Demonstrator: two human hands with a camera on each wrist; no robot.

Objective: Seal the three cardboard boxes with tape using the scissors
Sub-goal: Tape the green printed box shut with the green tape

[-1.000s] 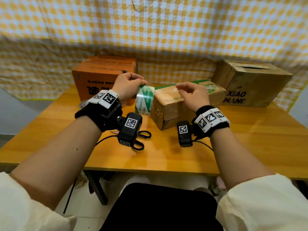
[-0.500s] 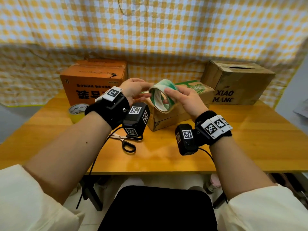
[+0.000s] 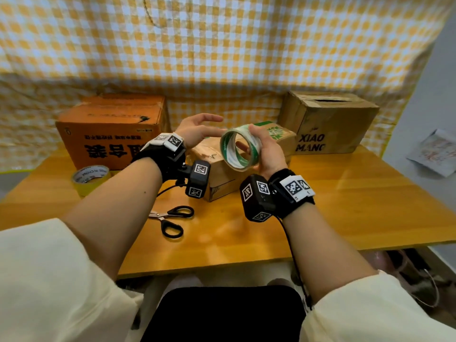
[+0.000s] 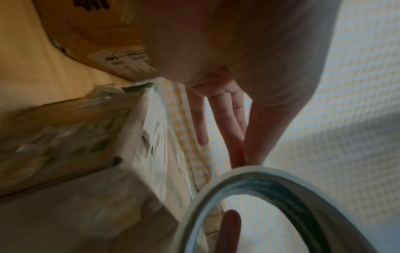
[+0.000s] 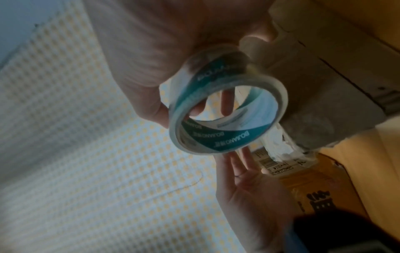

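Note:
My right hand [image 3: 268, 153] grips a clear tape roll [image 3: 230, 156] with a green and white core, held up above the small middle box [image 3: 217, 169]. In the right wrist view the roll [image 5: 227, 137] faces the camera, with my fingers curled round its rim. My left hand [image 3: 201, 129] is spread flat just left of the roll, its fingertips [image 4: 238, 154] at the roll's edge [image 4: 249, 181]. Black-handled scissors [image 3: 170, 218] lie on the table below my left wrist. An orange box [image 3: 111, 134] stands at the back left, and a brown box [image 3: 328, 124] with an open slot on top at the back right.
A yellow tape roll [image 3: 90, 178] sits on the wooden table [image 3: 333, 206] in front of the orange box. A yellow checked cloth [image 3: 222, 45] hangs behind the boxes. The table's front edge runs just before my lap.
The tape roll has passed from my left hand to my right hand. My left hand has let go and opened flat. The roll has turned so that its hole faces me.

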